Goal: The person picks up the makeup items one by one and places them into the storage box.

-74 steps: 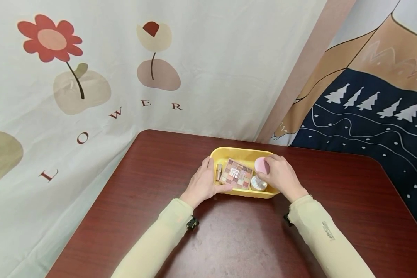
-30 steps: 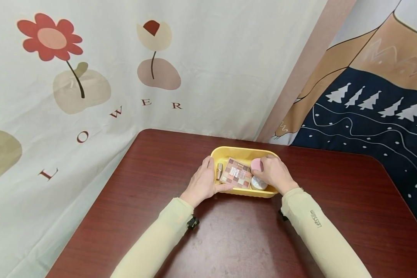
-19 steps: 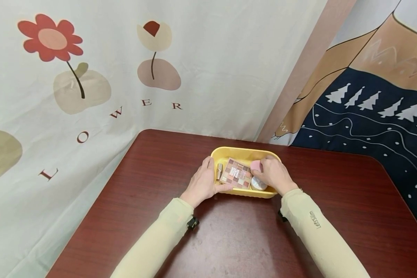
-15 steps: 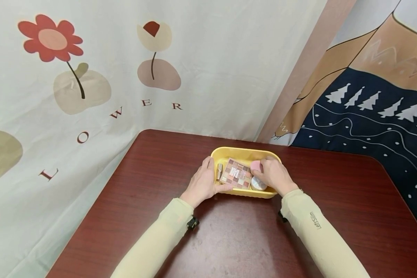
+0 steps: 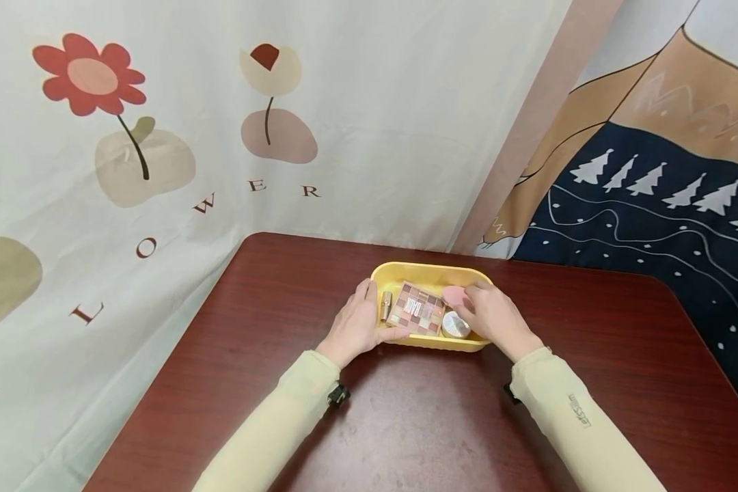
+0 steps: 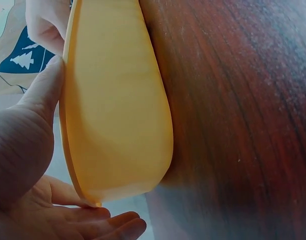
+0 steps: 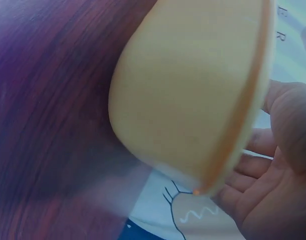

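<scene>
A yellow storage box (image 5: 430, 272) stands on the table, holding several cosmetics. My left hand (image 5: 355, 324) grips its left end, thumb on the front rim and fingers at the outer side; in the left wrist view the thumb (image 6: 45, 87) presses that rim. Inside, from left to right, lie a lipstick (image 5: 386, 307), a square eyeshadow palette (image 5: 416, 309) and a round jar with a silvery lid (image 5: 455, 326). Behind the jar rests a round pink powder puff (image 5: 454, 296). At its right edge is my right hand (image 5: 497, 316), fingers loose; whether they touch the puff is unclear.
The dark red wooden table (image 5: 369, 424) extends around the box. Behind it hangs a white curtain (image 5: 375, 171) with printed flowers, and at the right a cloth with trees and mountains (image 5: 639, 205).
My right hand has carried the pink puff left and down into the box, then loosened from it and drawn back slightly right. My left hand stays on the box.
</scene>
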`<state>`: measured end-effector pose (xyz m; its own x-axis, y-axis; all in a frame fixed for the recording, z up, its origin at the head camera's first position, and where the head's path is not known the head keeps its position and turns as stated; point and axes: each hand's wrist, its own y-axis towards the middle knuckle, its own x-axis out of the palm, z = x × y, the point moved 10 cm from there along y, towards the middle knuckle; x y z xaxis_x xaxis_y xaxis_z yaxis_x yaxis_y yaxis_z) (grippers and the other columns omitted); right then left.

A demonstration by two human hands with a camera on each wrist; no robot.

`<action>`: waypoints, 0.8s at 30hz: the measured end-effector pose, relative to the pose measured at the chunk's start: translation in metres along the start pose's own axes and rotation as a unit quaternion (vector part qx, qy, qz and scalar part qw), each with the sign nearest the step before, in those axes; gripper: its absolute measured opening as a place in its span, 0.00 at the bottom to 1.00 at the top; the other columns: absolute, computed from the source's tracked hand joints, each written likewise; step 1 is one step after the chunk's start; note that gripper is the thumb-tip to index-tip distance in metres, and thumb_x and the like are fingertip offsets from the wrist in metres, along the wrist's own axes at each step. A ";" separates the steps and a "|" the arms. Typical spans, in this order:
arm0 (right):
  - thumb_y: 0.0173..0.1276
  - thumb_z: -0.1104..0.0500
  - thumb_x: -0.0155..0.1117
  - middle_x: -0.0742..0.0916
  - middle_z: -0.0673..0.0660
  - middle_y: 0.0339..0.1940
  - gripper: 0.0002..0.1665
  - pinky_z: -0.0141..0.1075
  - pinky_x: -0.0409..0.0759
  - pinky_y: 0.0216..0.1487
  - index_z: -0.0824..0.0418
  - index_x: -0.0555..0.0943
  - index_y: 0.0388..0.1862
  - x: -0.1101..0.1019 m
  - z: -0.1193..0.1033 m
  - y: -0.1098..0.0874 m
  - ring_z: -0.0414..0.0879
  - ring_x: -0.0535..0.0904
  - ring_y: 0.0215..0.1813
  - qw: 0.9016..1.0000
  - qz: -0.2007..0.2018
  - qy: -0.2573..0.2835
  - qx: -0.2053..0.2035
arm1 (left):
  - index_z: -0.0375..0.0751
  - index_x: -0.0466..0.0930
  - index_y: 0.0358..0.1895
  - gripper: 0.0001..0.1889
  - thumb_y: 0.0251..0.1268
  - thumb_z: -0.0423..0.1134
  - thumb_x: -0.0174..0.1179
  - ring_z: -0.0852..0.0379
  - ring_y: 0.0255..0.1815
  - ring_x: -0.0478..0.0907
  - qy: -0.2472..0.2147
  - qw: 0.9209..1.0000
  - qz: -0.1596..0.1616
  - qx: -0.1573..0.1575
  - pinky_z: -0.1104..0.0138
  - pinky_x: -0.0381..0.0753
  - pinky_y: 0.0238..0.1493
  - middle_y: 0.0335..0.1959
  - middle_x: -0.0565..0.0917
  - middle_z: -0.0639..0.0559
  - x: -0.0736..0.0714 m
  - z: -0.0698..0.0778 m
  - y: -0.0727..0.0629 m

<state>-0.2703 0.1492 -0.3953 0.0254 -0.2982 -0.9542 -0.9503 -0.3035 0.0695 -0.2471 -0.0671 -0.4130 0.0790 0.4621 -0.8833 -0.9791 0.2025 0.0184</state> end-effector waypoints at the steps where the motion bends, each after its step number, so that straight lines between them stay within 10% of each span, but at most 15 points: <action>1: 0.72 0.55 0.68 0.86 0.68 0.52 0.17 0.54 0.84 0.55 0.69 0.84 0.48 -0.003 -0.001 -0.002 0.60 0.84 0.48 1.000 0.010 0.000 -0.008 | 0.27 0.54 0.79 0.65 0.49 0.66 0.77 0.35 0.70 0.70 0.003 1.000 0.001 0.003 0.49 0.74 0.69 0.79 0.60 0.34 -0.001 0.000 0.000; 9: 0.73 0.58 0.66 0.84 0.70 0.60 0.23 0.59 0.79 0.63 0.72 0.82 0.59 -0.021 -0.006 -0.019 0.65 0.80 0.62 0.996 0.065 0.018 -0.053 | 0.26 0.55 0.79 0.64 0.50 0.66 0.77 0.34 0.73 0.67 0.007 1.000 0.000 0.008 0.48 0.70 0.72 0.78 0.61 0.32 -0.006 -0.009 0.003; 24: 0.70 0.57 0.70 0.76 0.68 0.72 0.34 0.63 0.71 0.69 0.69 0.74 0.71 -0.053 0.002 -0.052 0.65 0.69 0.74 0.983 0.159 0.021 -0.087 | 0.29 0.55 0.80 0.54 0.64 0.64 0.66 0.38 0.81 0.56 0.044 0.989 0.083 0.113 0.41 0.59 0.76 0.81 0.58 0.36 -0.045 -0.020 -0.012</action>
<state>-0.2232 0.1822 -0.3487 -0.2480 -0.4383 -0.8639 -0.8452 -0.3378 0.4140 -0.2431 -0.1079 -0.3831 -0.1063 0.4310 -0.8961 -0.9091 0.3229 0.2631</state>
